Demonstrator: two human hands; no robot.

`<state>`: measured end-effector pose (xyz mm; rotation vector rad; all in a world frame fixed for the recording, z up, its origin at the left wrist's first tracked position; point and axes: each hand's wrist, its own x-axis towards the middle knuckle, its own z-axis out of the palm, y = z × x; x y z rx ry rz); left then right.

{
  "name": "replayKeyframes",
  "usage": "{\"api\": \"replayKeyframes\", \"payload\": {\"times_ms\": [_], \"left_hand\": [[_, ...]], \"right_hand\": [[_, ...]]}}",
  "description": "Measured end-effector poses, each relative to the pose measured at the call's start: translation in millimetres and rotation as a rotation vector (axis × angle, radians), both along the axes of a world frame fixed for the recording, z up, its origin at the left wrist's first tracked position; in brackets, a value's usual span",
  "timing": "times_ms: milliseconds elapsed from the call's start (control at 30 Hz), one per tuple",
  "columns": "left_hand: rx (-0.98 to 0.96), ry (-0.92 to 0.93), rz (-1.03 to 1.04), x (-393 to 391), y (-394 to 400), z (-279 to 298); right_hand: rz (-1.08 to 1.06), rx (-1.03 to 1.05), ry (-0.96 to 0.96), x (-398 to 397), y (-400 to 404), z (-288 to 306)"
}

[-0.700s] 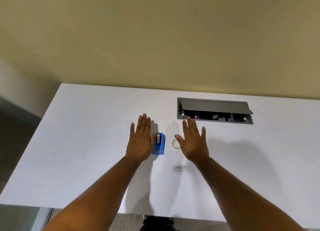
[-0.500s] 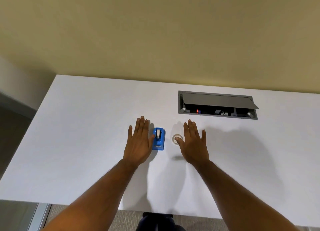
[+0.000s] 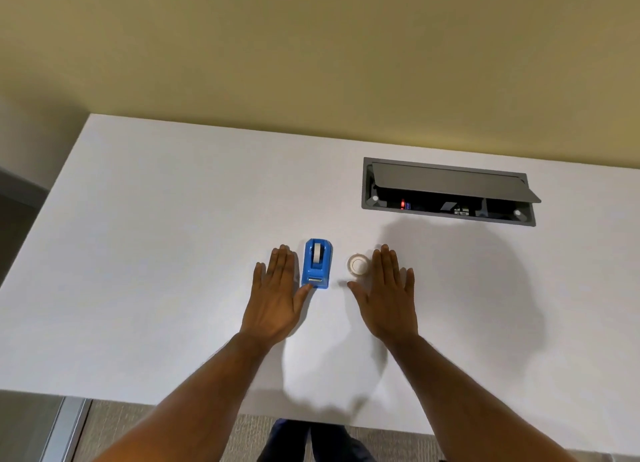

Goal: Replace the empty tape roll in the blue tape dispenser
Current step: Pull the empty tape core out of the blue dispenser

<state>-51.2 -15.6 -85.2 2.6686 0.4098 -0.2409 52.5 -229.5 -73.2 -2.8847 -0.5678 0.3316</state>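
A small blue tape dispenser [image 3: 316, 263] stands on the white table [image 3: 156, 254], with a pale roll core showing in its slot. A clear tape roll [image 3: 357, 264] lies flat just to its right. My left hand [image 3: 277, 299] is spread flat, palm down, left of the dispenser, its thumb tip at the dispenser's near corner. My right hand [image 3: 388, 295] is spread flat, palm down, right of the tape roll, with its thumb just below the roll. Neither hand holds anything.
A grey cable hatch [image 3: 448, 191] with its lid propped open is set into the table at the back right. A yellow wall rises behind the table. The table's near edge is below my forearms, with carpet beneath.
Both hands have drawn back toward me, so the dispenser and the tape roll are now fully uncovered. The view has tilted up, showing more of the table's near edge.
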Motion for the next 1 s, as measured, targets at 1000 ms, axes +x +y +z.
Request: {"api": "replayKeyframes", "payload": {"times_ms": [1000], "left_hand": [[0.185,-0.109,0.007,-14,-3,-49]], "right_hand": [[0.000,-0.037,-0.097,-10,-10,-40]]}}
